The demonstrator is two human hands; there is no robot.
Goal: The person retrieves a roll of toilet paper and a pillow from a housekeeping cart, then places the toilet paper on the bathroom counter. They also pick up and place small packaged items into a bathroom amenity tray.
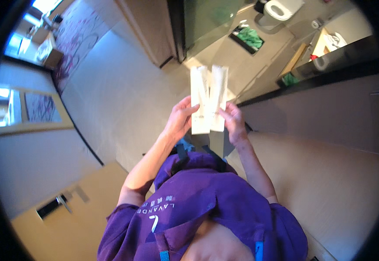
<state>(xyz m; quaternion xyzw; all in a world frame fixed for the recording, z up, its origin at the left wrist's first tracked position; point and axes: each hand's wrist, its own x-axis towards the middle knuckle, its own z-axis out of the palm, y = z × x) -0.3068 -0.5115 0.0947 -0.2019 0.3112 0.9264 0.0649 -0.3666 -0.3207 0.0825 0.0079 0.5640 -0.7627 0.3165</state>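
Note:
My left hand [180,116] holds a narrow white packet [200,94] by its lower left edge, thumb on top. A second slim white packet [219,91] is gripped near its lower right edge by my right hand [233,120]. Side by side, the packets overlap or nearly touch lower down and spread slightly apart at the top. Both bear small writing, and what is inside them cannot be seen. The two hands are in front of my purple work shirt.
A glass panel [205,26] stands by a bathroom with a toilet [277,11] and a dark tray [245,45] holding green cloth. At lower left is a wooden door with a metal handle [64,203]. A framed mirror [42,107] hangs at the left; patterned carpet [81,36] lies beyond the tiles.

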